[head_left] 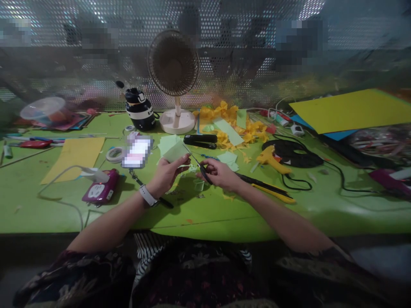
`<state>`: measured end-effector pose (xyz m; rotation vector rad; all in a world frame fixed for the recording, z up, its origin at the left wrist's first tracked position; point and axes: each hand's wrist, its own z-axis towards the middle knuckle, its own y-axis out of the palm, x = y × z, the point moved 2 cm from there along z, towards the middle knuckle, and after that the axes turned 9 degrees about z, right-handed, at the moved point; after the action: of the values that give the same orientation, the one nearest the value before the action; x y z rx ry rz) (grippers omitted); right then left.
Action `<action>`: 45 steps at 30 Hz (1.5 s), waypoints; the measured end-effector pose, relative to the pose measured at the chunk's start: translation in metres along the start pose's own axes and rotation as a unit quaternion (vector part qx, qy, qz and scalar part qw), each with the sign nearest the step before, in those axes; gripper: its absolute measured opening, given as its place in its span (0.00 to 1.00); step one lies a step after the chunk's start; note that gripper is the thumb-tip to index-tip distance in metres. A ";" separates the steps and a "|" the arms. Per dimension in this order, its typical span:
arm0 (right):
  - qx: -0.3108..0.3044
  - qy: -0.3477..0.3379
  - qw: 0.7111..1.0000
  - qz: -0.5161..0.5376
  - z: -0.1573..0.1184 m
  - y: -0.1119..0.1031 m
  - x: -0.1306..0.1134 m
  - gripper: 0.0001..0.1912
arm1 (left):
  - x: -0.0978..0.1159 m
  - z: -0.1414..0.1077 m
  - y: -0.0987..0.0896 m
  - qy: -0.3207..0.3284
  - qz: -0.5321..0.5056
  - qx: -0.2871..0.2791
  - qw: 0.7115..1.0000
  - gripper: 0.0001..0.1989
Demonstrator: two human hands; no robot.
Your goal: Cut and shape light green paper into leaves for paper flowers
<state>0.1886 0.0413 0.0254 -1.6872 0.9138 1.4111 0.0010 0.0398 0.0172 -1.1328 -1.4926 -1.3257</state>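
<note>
My left hand (168,174), with a watch on its wrist, pinches a pale green paper piece (175,152). In my right hand (221,173) is a pair of scissors (204,173) with dark handles, the blades pointing up and left at the paper's right edge. I cannot tell whether the blades touch it. Behind the left hand lies a stack of pale green paper (167,143). More green pieces (228,160) rest just beyond the right hand. Small green scraps (199,185) are scattered on the table between the hands.
A black stapler (201,141) lies past the hands, before a white fan (177,122) and yellow paper flowers (224,113). A yellow glue gun (272,160) and a yellow-black cutter (272,192) are to the right. Leftward are a lit phone (137,152), tape (114,155) and a purple device (102,188).
</note>
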 end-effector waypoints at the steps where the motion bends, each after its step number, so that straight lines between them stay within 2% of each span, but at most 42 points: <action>1: -0.001 -0.002 1.000 -0.001 0.000 0.000 0.000 0.25 | 0.000 0.000 0.000 -0.002 0.002 -0.001 1.000 0.14; 28: 0.002 0.005 1.000 0.020 0.002 0.000 0.005 0.26 | -0.004 0.004 -0.002 0.005 -0.020 -0.026 0.999 0.16; 35: -0.004 0.006 1.000 0.021 0.005 -0.002 0.009 0.28 | 0.002 0.003 -0.003 0.020 -0.039 0.024 0.999 0.20; 45: -0.022 0.016 0.999 0.025 0.002 -0.001 0.003 0.30 | 0.001 0.005 -0.003 0.046 -0.015 0.014 0.999 0.18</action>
<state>0.1889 0.0428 0.0224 -1.7344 0.9559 1.4509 -0.0027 0.0444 0.0168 -1.0221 -1.4624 -1.3547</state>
